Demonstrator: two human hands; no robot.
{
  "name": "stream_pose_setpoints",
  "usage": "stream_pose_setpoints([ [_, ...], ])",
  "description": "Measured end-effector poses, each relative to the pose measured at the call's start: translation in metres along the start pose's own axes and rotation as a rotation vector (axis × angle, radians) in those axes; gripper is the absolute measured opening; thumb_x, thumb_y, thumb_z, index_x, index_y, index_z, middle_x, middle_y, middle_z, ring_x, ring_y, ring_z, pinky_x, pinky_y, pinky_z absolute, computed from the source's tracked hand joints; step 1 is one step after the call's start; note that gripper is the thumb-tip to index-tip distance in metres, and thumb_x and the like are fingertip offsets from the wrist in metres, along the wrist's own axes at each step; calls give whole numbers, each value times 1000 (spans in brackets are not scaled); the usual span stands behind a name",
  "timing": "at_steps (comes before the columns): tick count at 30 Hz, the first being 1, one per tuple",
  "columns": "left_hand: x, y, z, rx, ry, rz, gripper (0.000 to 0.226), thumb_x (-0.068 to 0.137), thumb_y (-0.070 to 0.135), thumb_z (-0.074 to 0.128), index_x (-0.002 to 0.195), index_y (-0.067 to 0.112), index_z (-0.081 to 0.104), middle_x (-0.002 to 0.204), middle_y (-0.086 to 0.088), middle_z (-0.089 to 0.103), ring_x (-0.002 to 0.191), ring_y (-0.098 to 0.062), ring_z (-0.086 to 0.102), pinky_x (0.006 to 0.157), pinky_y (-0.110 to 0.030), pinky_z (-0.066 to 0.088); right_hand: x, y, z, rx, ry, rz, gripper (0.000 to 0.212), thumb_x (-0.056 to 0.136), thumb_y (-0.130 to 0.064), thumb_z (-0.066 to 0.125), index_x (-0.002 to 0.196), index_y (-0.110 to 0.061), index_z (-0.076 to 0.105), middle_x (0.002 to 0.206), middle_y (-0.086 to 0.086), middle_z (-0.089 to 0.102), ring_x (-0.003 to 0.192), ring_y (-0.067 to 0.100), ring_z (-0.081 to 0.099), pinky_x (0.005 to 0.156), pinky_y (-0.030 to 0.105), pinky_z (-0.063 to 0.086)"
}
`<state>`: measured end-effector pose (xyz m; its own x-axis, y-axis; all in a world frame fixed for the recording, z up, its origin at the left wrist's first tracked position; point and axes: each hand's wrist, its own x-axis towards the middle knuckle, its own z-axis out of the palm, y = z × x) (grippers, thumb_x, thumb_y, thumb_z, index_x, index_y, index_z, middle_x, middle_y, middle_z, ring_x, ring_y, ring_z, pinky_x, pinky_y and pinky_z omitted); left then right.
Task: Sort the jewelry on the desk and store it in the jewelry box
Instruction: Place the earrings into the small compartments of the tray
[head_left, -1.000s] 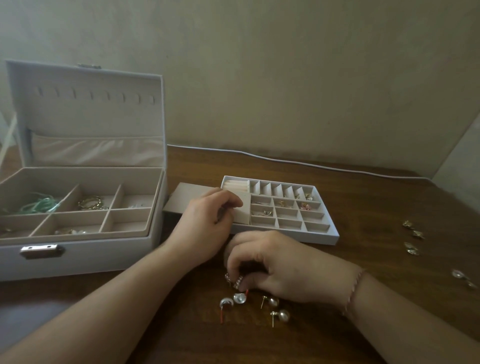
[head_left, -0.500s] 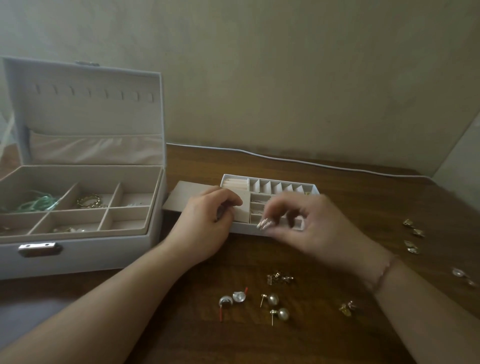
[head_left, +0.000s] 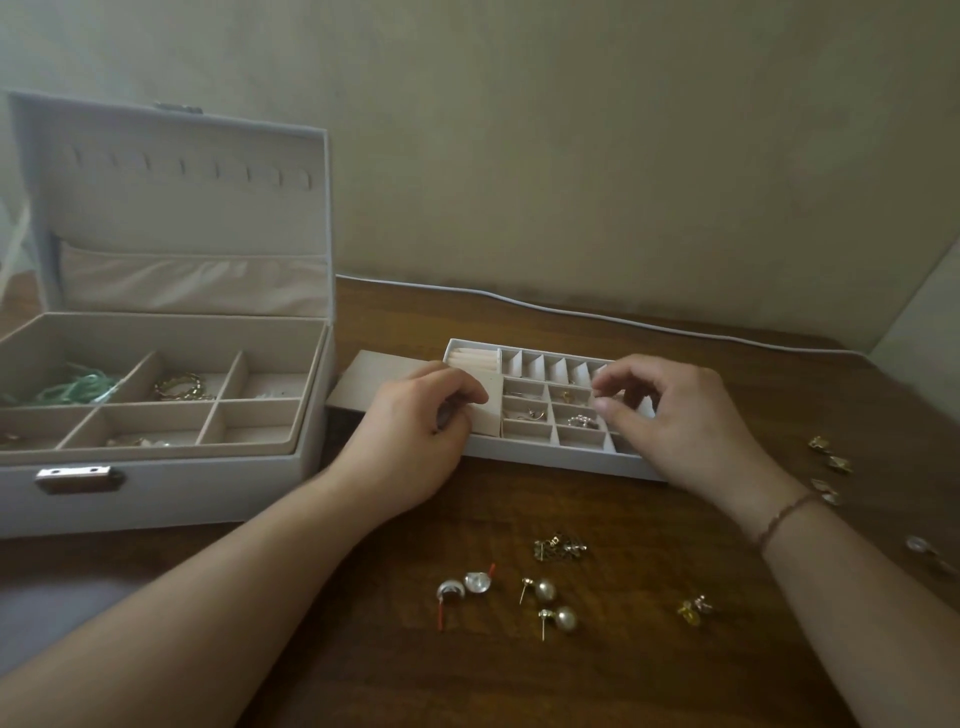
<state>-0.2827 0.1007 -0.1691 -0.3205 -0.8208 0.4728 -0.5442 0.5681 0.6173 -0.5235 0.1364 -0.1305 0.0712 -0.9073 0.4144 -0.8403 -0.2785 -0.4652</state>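
The white jewelry box (head_left: 156, 457) stands open at the left, with a green necklace (head_left: 72, 387) and a gold bracelet (head_left: 182, 387) in its compartments. A white divider tray (head_left: 545, 460) lies on the desk to its right. My left hand (head_left: 410, 441) grips the tray's left end. Over the tray's right half hovers my right hand (head_left: 670, 415), fingers loosely apart and holding nothing. A sparkly earring pair (head_left: 583, 421) lies in a tray compartment just beside its fingertips. Two pearl studs (head_left: 545, 590) and two red-post earrings (head_left: 452, 592) lie on the desk below.
Small dark-gold pieces (head_left: 560, 548) and a yellow-gold pair (head_left: 693, 609) lie near the pearls. More gold earrings (head_left: 828, 462) and clear ones (head_left: 917, 544) are scattered at the right. A white cable (head_left: 571, 310) runs along the wall.
My right hand lifted the sparkly pair from the desk, carried it up to the tray and let it go into a compartment. My left hand stayed on the tray.
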Motion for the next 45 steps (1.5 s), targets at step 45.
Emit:
stream_pose_setpoints([
  [45,-1,1,-3,-45,-45,-14,20,95,12,56,107,24,67,108,13,57,100,-1,56,83,-13,50,92,15,28,-105,-241,143,34,90,1,51,100,-24,72,102,-8,64,86,12,63,67,23,54],
])
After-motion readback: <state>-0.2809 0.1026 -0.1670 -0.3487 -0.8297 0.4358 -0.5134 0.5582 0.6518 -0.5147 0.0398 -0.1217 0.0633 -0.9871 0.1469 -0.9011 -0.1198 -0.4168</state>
